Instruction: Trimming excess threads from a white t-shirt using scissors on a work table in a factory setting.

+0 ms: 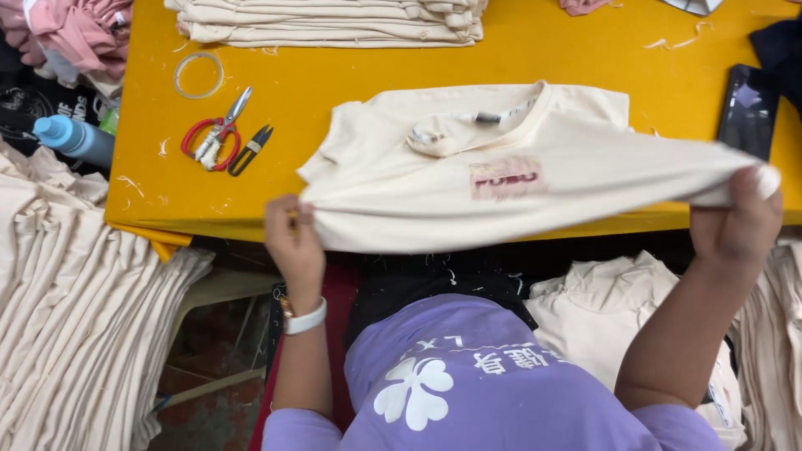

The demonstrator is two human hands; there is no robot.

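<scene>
Currently both hands grip one cream T-shirt (535, 167) stretched across the near edge of the yellow bench (150, 142). Left hand (294, 238) is closed on the shirt's hem corner, fingers curled over the fabric edge, thumb hidden beneath; a white wristband sits just behind that hand. Right hand (739, 219) is closed on the opposite end, with bunched cloth showing above its knuckles. The shirt spans between the two hands, pulled taut along the lower edge, its body lying ahead of them on the bench, neck opening facing away, a faded reddish print near the middle.

Ahead of the left hand and well apart: red-handled scissors (215, 134), small black snips (251, 150) just beside them, a clear tape ring (199, 75) farther off. A dark phone (748, 108) lies just beyond the right hand. A stack of folded cream shirts (334, 21) sits at the far edge. More cream garments (67, 309) hang outward of the left hand, below bench level.
</scene>
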